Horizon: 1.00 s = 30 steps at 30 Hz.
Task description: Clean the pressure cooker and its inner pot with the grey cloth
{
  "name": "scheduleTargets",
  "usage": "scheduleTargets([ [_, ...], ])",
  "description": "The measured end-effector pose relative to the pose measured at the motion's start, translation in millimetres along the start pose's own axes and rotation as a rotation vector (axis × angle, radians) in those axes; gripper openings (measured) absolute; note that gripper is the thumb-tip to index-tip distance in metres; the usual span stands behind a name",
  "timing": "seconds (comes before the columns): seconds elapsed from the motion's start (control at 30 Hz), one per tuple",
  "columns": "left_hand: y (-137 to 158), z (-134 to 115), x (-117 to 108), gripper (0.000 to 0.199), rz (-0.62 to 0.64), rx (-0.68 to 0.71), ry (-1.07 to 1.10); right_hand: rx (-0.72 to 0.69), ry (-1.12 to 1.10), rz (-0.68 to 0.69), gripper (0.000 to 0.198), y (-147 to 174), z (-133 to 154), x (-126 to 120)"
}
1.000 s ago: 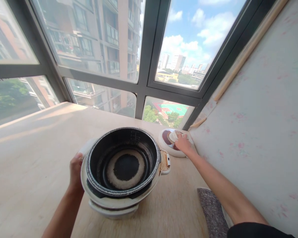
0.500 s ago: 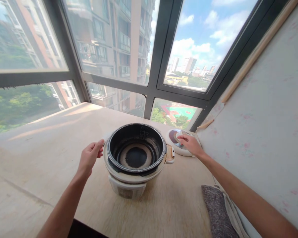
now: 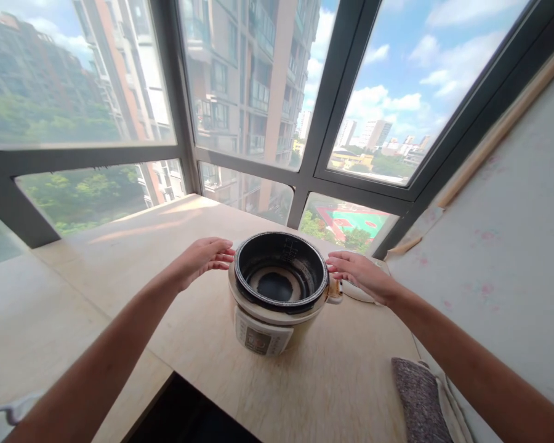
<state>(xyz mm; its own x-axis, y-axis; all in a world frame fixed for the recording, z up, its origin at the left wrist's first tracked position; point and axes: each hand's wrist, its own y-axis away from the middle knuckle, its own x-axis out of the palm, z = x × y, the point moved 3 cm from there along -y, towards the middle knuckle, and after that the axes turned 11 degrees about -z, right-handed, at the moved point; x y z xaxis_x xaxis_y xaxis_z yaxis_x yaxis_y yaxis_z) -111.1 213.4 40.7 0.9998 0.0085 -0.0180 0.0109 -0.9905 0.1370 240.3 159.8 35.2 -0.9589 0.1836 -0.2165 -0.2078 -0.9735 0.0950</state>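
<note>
Left forearm is bare and comes up from the bottom left, with the left hand stretched out, fingers loosely spread and pointing inward. Right forearm, also bare, pretty much mirrors it from the lower right, and the right hand has its fingers a bit bent, aimed back toward the left one, hands well apart.

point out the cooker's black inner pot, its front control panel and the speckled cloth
black inner pot (image 3: 277,285): head view, on the dark centre of its bottom
front control panel (image 3: 258,338): head view, on its dark middle section
speckled cloth (image 3: 416,397): head view, on its grey-brown upper face
</note>
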Motion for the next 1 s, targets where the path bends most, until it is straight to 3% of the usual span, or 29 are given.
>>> scheduleTargets([
  [0.17, 1.8, -0.3, -5.9, 0.027, 0.010, -0.129, 0.066, 0.115, -0.185, 0.074, 0.008, -2.5, 4.2, 2.8],
  [0.23, 3.5, -1.1, -6.6, 0.023, 0.003, -0.183, 0.117, 0.206, -0.264, 0.028, 0.001, -4.5, 3.4, 2.2],
  [0.4, 9.2, -7.1, -4.1, 0.016, -0.006, -0.212, 0.133, 0.372, -0.383, -0.108, 0.012, -5.0, 2.5, 3.9],
  [0.77, 5.5, -10.9, 5.0, 0.024, 0.003, -0.114, -0.013, 0.368, -0.391, -0.122, 0.010, -3.7, -1.6, 5.7],
  [1.0, 10.9, -11.0, 1.4, 0.024, 0.036, -0.260, 0.109, 0.353, -0.391, -0.125, 0.010, -4.5, -1.3, 10.2],
])
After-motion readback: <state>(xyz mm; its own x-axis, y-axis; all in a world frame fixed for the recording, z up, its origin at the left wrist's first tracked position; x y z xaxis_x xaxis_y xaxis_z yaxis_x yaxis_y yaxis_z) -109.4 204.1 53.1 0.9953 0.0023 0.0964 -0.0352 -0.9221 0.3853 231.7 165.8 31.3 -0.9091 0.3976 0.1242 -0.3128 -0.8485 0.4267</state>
